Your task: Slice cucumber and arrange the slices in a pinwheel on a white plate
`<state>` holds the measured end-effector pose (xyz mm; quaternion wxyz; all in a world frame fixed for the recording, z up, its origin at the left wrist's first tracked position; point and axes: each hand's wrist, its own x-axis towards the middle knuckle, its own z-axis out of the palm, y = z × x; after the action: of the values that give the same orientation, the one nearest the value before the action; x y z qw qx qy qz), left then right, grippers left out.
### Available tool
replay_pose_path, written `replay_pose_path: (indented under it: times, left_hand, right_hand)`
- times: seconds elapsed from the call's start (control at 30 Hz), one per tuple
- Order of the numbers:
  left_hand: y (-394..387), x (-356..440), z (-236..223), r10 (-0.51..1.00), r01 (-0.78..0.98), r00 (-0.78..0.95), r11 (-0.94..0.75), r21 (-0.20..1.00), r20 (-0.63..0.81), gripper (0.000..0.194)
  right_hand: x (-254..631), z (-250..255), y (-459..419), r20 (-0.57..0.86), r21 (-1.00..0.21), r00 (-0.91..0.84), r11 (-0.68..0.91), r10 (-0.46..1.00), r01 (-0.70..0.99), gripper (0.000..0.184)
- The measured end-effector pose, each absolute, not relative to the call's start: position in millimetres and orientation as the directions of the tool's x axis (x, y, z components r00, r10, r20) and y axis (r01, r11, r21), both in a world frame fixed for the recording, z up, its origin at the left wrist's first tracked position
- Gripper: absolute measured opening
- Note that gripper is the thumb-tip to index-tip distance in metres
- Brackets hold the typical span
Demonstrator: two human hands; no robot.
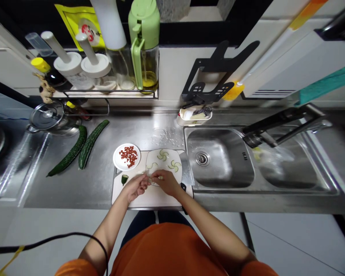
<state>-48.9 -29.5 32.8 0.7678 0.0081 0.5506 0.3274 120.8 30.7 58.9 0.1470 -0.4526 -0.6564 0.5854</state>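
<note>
Over the near left edge of a white square plate [177, 161], my two hands meet with their fingertips close together. My left hand [136, 187] is turned partly palm up, its fingers curled around thin pale pieces that look like cucumber slices. Pinched in my right hand [167, 183] is a pale green cucumber slice, mostly hidden by the fingers. Thin cucumber slices [162, 155] lie on the plate in curved pinwheel groups. The plate rests on a white cutting board [149, 197]. A dark green cucumber stub [124, 179] sits on the board beside my left hand.
A round white plate [117, 163] holds chopped red bits. A knife's broad blade [187, 168] lies right of the square plate. Two whole cucumbers [92, 143] and a lidded steel pot [56, 119] stand left. To the right is a double sink [218, 165] with a black faucet [271, 126].
</note>
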Motion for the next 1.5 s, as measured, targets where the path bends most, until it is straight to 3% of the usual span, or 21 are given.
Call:
replay_pose_path:
  times: [0.17,0.3,0.4,0.6,0.73,0.9,1.2,1.5]
  left_hand:
    - [-23,-44,34,0.517,-0.556,0.228,0.765,0.325,-0.825,0.021]
    - [-19,-43,31,0.507,-0.51,0.21,0.787,0.348,-0.836,0.021]
    - [-17,-43,28,0.435,-0.472,0.236,0.833,0.289,-0.869,0.019]
    - [-14,-42,29,0.298,-0.341,0.256,0.918,0.202,-0.92,0.019]
    - [-13,-42,28,0.318,-0.33,0.318,0.92,0.21,-0.893,0.018]
    - [-12,-43,27,0.374,-0.348,0.362,0.904,0.249,-0.854,0.019]
    - [-10,-52,24,0.445,-0.349,0.308,0.875,0.336,-0.841,0.034]
    - [-1,-51,26,0.585,-0.33,0.102,0.783,0.528,-0.804,0.038]
  right_hand:
    - [126,60,28,-0.331,-0.898,-0.554,-0.074,0.764,0.434,0.009]
    - [128,57,27,-0.34,-0.881,-0.541,-0.06,0.769,0.469,0.009]
    - [130,58,27,-0.325,-0.875,-0.558,-0.019,0.764,0.484,0.01]
    - [135,63,29,-0.178,-0.856,-0.658,0.214,0.732,0.47,0.013]
    - [137,65,31,-0.088,-0.803,-0.739,0.391,0.668,0.449,0.012]
    - [137,66,33,-0.084,-0.747,-0.768,0.47,0.635,0.47,0.012]
    - [137,65,33,-0.134,-0.758,-0.734,0.409,0.666,0.509,0.016]
    - [133,54,32,-0.252,-0.857,-0.567,0.091,0.785,0.507,0.012]
